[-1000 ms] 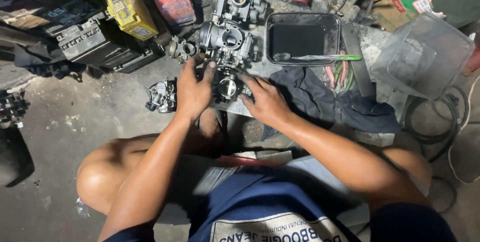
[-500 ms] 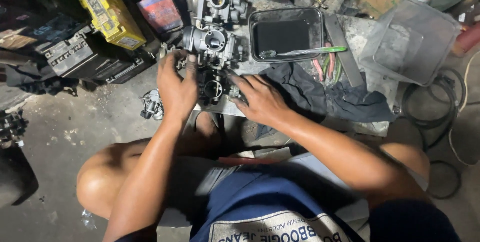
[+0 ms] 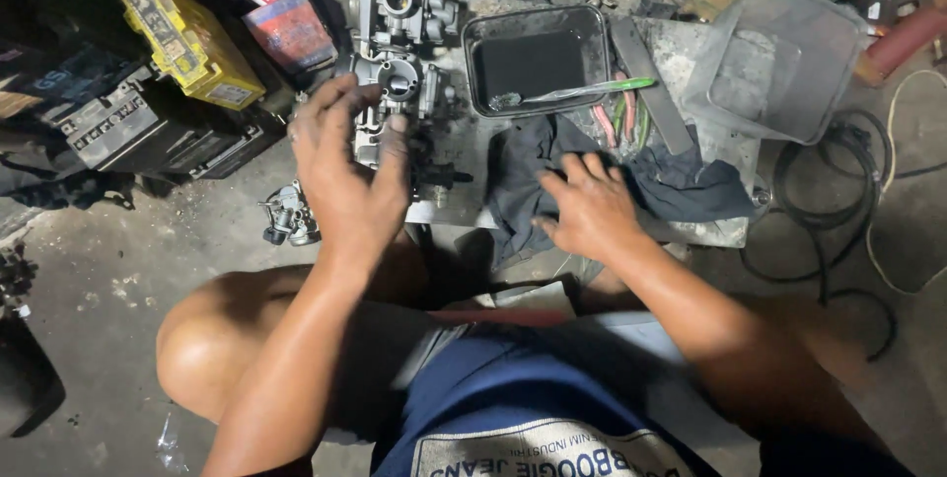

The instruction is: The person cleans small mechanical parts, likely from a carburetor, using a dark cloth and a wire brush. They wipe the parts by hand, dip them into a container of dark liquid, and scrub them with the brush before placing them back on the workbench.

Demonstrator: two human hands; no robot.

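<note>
The left hand (image 3: 347, 176) is cupping over a carburettor (image 3: 400, 92), a knobbly cast-metal body, dull grey and greasy, with round bores and small brass-coloured fittings. Its fingers (image 3: 330, 102) are curling loosely around the casting's left side, thumb lying across the front; how firmly they are gripping I cannot tell. The carburettor is sitting at the left end of the surface (image 3: 691, 53), a scuffed, pale slab. Two linked bodies are showing, one behind the other.

The right hand (image 3: 590, 209) is lying flat, fingers spread and holding nothing, pressing on a dark rag (image 3: 681, 191), soft and crumpled, draping over the surface's front edge.

Just behind the rag, one black rectangular tray (image 3: 592, 28) with rounded corners is holding a green-handled brush (image 3: 582, 92) lying across it. One translucent plastic tub (image 3: 779, 53) is tilting at the right. One yellow ribbed battery (image 3: 187, 38) is leaning at the left, above black ones. One small metal part (image 3: 288, 216) is lying on the gritty concrete floor (image 3: 89, 280).
</note>
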